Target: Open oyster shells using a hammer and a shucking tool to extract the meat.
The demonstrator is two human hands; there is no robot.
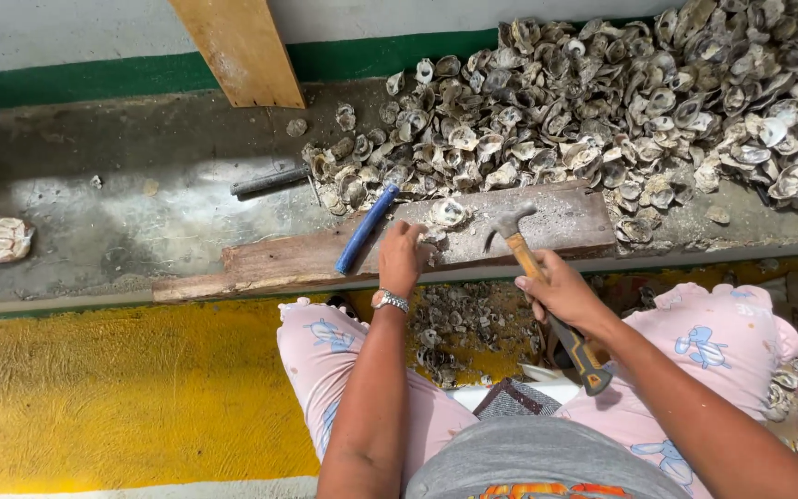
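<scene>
Gripping a hammer (pixel 547 286) by its handle, the right hand (pixel 561 294) hung over the wooden plank's (pixel 307 254) near edge, while the left hand's (pixel 401 257) fingertips pinned an oyster shell (pixel 446 213) mid-plank.

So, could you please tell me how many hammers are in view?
1: the hammer is gripped in the right hand, its head over the wooden board. The shell pile could hide others.

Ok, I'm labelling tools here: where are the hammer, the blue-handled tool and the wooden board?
hammer (pixel 508 225): head view, on its metal head.
blue-handled tool (pixel 367 227): head view, mid-handle.
wooden board (pixel 565 220): head view, bare top face.
</scene>
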